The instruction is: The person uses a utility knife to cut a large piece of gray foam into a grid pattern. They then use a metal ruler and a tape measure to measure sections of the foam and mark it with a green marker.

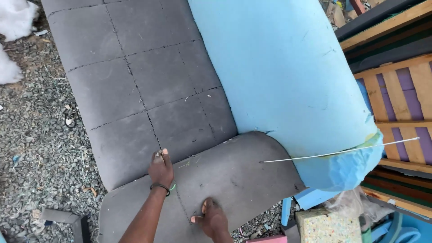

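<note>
My left hand (161, 168) pinches sth small at the seam of the grey stitched-square fabric cushion (148, 81) — right hand (212, 220) presses flat near its front edge, w/ light-blue foam sheet (288, 76) overlapping the right side.

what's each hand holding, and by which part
Left hand pinches something small and pale at the grey cushion's seam; right hand holds nothing, pressing the cushion.

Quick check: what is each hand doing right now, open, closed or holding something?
Left hand: closed, pinching a small pale object against the grey quilted cushion.
Right hand: open, holding nothing, pressed flat on the cushion.
</note>
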